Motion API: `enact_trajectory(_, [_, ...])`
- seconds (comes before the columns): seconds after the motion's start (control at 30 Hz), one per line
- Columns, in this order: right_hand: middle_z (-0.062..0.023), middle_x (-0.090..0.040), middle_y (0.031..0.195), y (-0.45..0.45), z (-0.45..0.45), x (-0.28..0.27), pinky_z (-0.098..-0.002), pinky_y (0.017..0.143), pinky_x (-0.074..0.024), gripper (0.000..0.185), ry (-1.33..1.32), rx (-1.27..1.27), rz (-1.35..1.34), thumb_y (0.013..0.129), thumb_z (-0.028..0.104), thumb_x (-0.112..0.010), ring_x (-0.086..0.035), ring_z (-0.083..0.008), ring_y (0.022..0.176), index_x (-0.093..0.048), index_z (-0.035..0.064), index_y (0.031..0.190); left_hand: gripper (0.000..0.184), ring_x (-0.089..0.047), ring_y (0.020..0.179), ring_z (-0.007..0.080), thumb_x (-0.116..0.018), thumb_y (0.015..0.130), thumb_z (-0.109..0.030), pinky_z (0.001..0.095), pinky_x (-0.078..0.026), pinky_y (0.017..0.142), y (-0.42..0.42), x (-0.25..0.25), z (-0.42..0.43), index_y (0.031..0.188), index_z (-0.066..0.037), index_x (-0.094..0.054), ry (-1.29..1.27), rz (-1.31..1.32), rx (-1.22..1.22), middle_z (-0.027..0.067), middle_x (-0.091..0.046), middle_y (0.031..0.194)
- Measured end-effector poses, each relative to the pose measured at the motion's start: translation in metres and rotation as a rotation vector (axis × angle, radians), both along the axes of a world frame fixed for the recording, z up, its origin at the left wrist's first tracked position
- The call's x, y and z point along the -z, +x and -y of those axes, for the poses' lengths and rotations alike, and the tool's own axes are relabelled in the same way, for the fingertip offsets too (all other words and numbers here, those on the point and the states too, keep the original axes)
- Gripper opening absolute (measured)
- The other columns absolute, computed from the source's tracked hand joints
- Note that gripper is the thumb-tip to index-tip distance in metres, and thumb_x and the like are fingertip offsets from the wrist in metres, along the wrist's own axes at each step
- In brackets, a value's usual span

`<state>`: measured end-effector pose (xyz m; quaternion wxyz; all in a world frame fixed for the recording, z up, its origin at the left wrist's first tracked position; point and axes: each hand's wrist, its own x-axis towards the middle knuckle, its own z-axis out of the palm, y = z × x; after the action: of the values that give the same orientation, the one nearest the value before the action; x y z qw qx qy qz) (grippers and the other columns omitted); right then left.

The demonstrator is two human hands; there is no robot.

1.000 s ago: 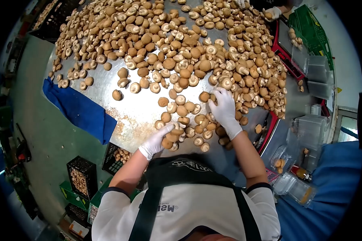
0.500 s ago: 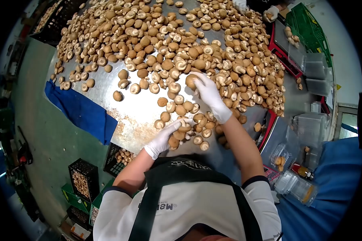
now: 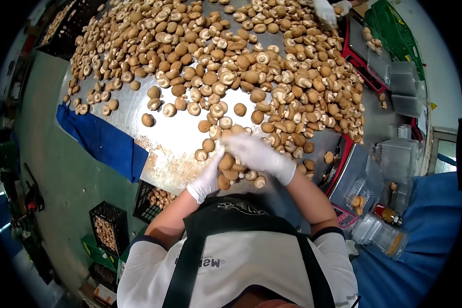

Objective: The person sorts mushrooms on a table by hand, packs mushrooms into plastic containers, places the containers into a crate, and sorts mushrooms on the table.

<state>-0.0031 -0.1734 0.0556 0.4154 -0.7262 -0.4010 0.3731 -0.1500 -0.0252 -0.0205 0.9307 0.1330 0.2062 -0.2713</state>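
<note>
Brown shiitake-like mushrooms [image 3: 226, 161] are gathered in my white-gloved left hand [image 3: 206, 178], close to the table's near edge. My right hand [image 3: 254, 153], gloved too, reaches across beside them with its fingertips near my left thumb. Its fingers are smeared by motion, so whether they grip anything is hidden. A single mushroom [image 3: 239, 109] lies cap up just beyond my hands. Several loose mushrooms [image 3: 225, 122] surround it, some with pale stems upward. A large heap of mushrooms [image 3: 190, 38] spreads over the far part of the metal table [image 3: 164, 138].
A blue cloth [image 3: 100, 136] hangs over the left edge. Black crates [image 3: 108, 228] of mushrooms stand below. Red-framed scales [image 3: 364, 56] and clear plastic boxes [image 3: 403, 79] are on the right. Another person's gloved hand [image 3: 325, 13] is at the far right of the heap.
My right hand has come back from the mushroom beyond to my left hand. A mushroom now lies uncovered near where it was. The other person's hand has reached further over the heap.
</note>
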Motion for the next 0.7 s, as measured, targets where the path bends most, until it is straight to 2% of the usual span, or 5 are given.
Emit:
enact_trajectory(0.07, [-0.0160,-0.065,0.123,0.045,-0.026,-0.002,-0.0418,0.104,-0.0423,0.038,-0.254,0.337,-0.055,0.095,0.018,-0.058,-0.054,-0.0309,0.122,-0.059,0.0068,0.131,0.051,-0.064,0.109,0.0229,-0.044,0.103,-0.048,0.0333,-0.054,0.091,0.010,-0.017,0.003,0.134,-0.008,-0.052,0.047,-0.095,-0.107,0.0127,-0.063,0.123])
enact_trajectory(0.2, [-0.0124,-0.058,0.131,0.111,-0.050,0.034,-0.0437,0.105,-0.0403,0.043,-0.185,0.562,0.810,0.089,0.019,-0.065,-0.050,-0.0315,0.124,-0.060,0.0110,0.130,0.066,-0.066,0.096,0.0305,-0.043,0.100,-0.059,0.0372,-0.056,0.080,0.020,-0.029,0.002,0.133,-0.002,-0.051,0.205,-0.187,-0.159,0.0178,-0.063,0.117])
enact_trajectory(0.47, [-0.0131,-0.058,0.122,0.079,0.026,0.048,-0.0416,0.101,-0.0429,0.040,-0.034,0.499,0.649,0.085,0.011,-0.067,-0.052,-0.0354,0.116,-0.059,0.0100,0.124,0.061,-0.067,0.101,0.0240,-0.053,0.097,-0.055,0.0343,-0.056,0.086,0.003,-0.013,-0.014,0.132,-0.005,-0.052,0.242,-0.244,-0.215,0.0147,-0.065,0.115])
enact_trajectory(0.6, [-0.0058,-0.060,0.121,0.078,0.052,0.032,-0.0274,0.086,-0.0493,0.041,0.266,0.862,-0.224,0.094,0.007,-0.059,-0.060,-0.0164,0.107,-0.053,0.0056,0.135,0.061,-0.066,0.103,0.0249,-0.054,0.097,-0.055,0.0360,-0.055,0.088,-0.004,-0.016,-0.014,0.133,-0.005,-0.051,0.239,-0.215,-0.174,0.0146,-0.064,0.117])
enact_trajectory(0.7, [-0.0103,-0.056,0.131,0.074,0.071,0.025,-0.0336,0.090,-0.0518,0.051,0.670,0.831,-0.849,0.100,0.018,-0.045,-0.060,-0.0221,0.110,-0.038,0.0041,0.149,0.063,-0.064,0.110,0.0279,-0.053,0.097,-0.055,0.0402,-0.054,0.094,-0.008,-0.012,-0.013,0.134,-0.005,-0.050,0.188,-0.230,-0.145,0.0157,-0.062,0.123])
